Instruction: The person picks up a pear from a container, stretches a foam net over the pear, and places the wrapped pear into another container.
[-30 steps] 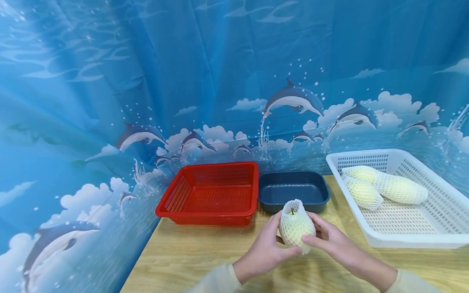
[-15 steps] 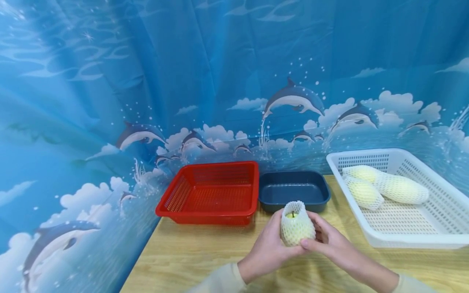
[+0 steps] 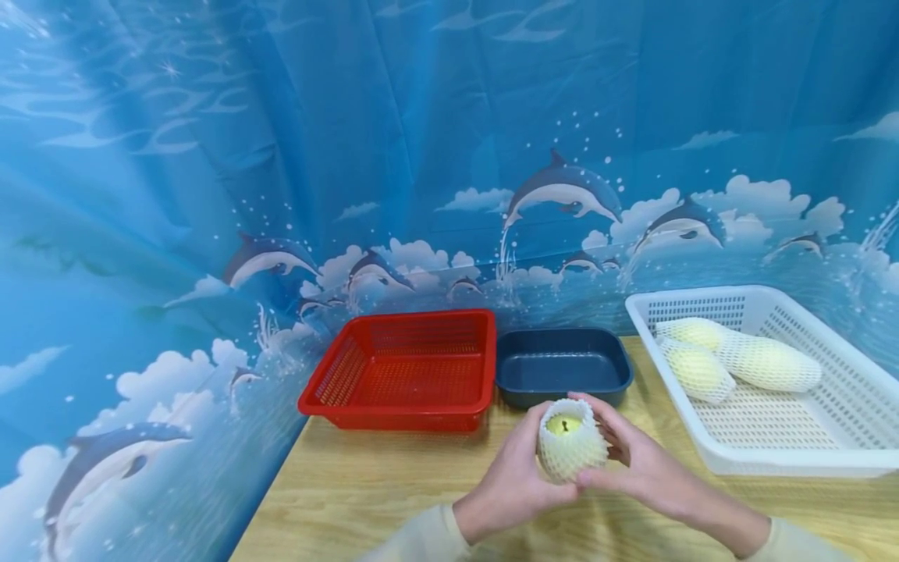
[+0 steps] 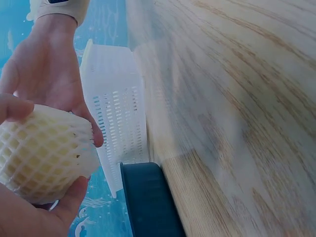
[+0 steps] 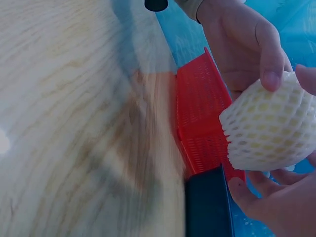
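A pale yellow-green fruit with a dark stem, in a white foam net sleeve (image 3: 570, 449), is held between both hands above the table. The left hand (image 3: 516, 476) grips its left side, thumb low along the front. On the opposite side, the right hand (image 3: 642, 464) holds it with the thumb low in front and fingertips up by the net's rim. The net's open end faces up, showing the stem and the fruit's top. In the left wrist view the netted fruit (image 4: 42, 153) lies between the two hands. The right wrist view shows the net sleeve (image 5: 271, 123) still covering the fruit's sides.
A red perforated basket (image 3: 403, 410) stands back left, beside a dark blue tray (image 3: 502, 382) behind the hands. To the right, a white perforated basket (image 3: 794, 460) contains several netted fruits (image 3: 695, 371). A blue dolphin-print curtain (image 3: 421, 156) hangs behind the wooden table (image 3: 365, 492).
The fruit has turned so its stem end faces the head camera more. The net's rim sits lower and rounder around the top. The right fingers have moved up to the rim.
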`<state>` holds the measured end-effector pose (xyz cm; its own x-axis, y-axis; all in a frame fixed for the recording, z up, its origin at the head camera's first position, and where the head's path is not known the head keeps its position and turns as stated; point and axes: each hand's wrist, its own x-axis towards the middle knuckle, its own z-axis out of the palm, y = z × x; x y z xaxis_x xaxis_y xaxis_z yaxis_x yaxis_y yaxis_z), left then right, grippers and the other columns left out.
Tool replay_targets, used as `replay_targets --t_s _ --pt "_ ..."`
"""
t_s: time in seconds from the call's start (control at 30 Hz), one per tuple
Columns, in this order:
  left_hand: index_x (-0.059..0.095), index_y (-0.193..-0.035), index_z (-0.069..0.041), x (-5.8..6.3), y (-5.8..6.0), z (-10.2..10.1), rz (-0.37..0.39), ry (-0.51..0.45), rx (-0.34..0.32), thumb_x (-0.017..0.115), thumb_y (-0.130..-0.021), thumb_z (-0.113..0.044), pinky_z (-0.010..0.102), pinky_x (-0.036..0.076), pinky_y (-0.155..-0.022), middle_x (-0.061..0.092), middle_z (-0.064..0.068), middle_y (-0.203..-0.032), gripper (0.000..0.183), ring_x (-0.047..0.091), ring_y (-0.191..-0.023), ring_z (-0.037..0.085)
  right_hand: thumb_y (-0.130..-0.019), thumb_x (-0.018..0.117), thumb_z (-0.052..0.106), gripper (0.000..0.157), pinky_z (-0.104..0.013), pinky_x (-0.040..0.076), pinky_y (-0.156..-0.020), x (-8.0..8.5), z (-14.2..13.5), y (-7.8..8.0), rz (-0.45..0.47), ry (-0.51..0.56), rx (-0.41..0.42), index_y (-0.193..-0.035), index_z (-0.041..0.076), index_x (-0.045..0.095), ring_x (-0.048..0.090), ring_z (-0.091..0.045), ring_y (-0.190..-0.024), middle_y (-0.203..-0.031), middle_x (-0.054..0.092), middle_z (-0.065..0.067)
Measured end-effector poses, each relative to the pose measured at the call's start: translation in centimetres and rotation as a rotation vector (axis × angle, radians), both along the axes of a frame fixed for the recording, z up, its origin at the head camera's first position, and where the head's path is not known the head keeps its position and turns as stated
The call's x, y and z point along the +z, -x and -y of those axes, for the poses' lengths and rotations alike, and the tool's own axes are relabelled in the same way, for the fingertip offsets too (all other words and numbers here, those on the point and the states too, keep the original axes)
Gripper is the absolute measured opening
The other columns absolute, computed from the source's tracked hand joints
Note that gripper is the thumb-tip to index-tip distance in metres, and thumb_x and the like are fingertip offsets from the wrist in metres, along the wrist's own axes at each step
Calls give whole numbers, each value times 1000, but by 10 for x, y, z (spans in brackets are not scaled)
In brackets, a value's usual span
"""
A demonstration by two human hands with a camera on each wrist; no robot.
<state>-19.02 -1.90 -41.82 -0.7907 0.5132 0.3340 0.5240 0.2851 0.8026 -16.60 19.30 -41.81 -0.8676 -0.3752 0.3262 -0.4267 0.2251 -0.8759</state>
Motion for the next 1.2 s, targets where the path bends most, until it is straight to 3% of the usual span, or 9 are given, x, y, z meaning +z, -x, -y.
replay_targets --t_s 0.1,0.3,0.53,0.83,1.0,1.2 --pt "40 -145 -27 0 0 1 -48 6 -17 85 -69 -15 28 46 -104 54 -10 -135 89 53 -119 4 -86 75 9 87 -26 53 -90 2 0 0 -3 -20 18 -158 26 29 56 -4 -122 -148 47 -18" --pt "41 -144 -28 -3 0 2 -136 5 -32 85 -69 -15 30 45 -105 48 -8 -137 88 49 -123 5 -86 75 9 85 -27 53 -92 1 1 0 -52 -48 51 -157 13 29 59 -7 -119 -144 50 -18" --pt "43 -143 -35 -4 0 5 -83 7 -39 83 -70 -18 31 47 -100 36 -5 -136 85 41 -126 10 -88 74 9 83 -25 52 -93 0 1 -1 -27 -49 63 -157 14 28 58 -7 -120 -146 47 -18" --pt "36 -148 -33 -6 1 6 -120 -1 -68 82 -70 -14 26 47 -98 39 -5 -138 93 44 -123 7 -85 77 7 80 -25 53 -93 -2 2 -2 -64 -28 34 -153 14 35 61 -6 -115 -136 52 -18" --pt "32 -151 -26 -3 -3 3 -122 28 -25 82 -74 -16 23 48 -94 40 -6 -146 93 46 -123 6 -84 80 10 78 -23 52 -93 -3 3 -2 -81 -31 -48 -150 15 39 61 -5 -113 -134 55 -16" --pt "32 -151 -30 1 -7 -6 -75 73 65 86 -75 -26 27 47 -100 43 -9 -141 93 47 -121 5 -86 77 10 73 -26 55 -89 -4 5 -2 -48 -16 -98 -148 8 40 63 -6 -107 -128 58 -17"
